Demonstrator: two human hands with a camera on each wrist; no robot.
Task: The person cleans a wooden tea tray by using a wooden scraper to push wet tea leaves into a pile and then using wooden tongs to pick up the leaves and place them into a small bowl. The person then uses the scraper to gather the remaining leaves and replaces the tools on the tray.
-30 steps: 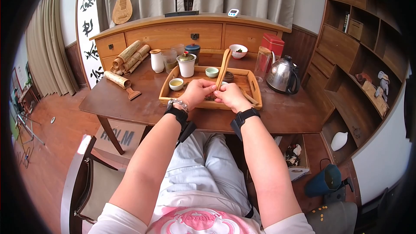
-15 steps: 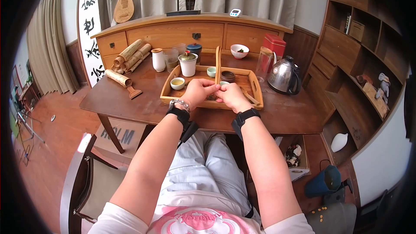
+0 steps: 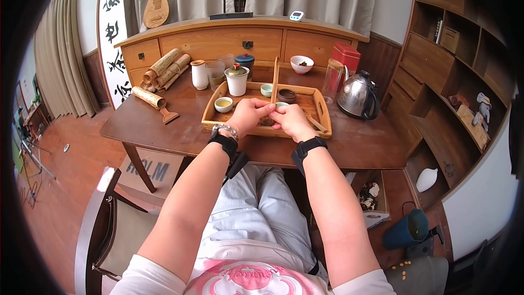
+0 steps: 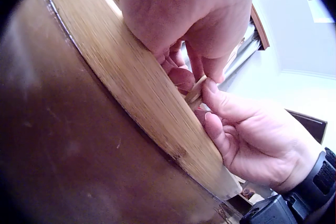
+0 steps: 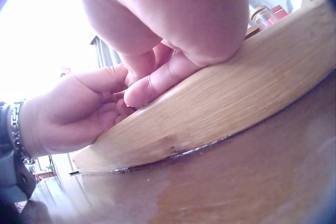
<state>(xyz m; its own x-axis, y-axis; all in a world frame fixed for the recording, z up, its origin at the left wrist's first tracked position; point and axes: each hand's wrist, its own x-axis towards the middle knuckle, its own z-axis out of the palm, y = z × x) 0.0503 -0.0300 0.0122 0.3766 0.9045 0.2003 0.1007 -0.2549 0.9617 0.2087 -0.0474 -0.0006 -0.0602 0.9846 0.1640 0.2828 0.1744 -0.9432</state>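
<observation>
Over the front of the wooden tray (image 3: 209,116), my left hand (image 3: 250,116) and right hand (image 3: 293,121) meet fingertip to fingertip. Both pinch the near end of the slim bamboo tongs (image 3: 276,79), which point up and away, seen nearly edge-on. A short bit of the tongs (image 4: 195,95) shows between the fingers in the left wrist view. Around the hands in the tray are a white cup of yellowish tea (image 3: 223,105), a pale green cup (image 3: 266,90) and a dark brown cup (image 3: 286,95). Another pale cup is mostly hidden behind the fingers.
A lidded white cup (image 3: 236,82) stands at the tray's back left corner. To the right are a steel kettle (image 3: 355,94), a glass jar (image 3: 332,79) and a red tin (image 3: 346,57). Bamboo scrolls (image 3: 166,70) lie left; a white bowl (image 3: 302,64) sits behind.
The tongs' far end has swung left, from leaning right to nearly straight up, and they have turned from broad side to edge. Both hands stay together in almost the same spot.
</observation>
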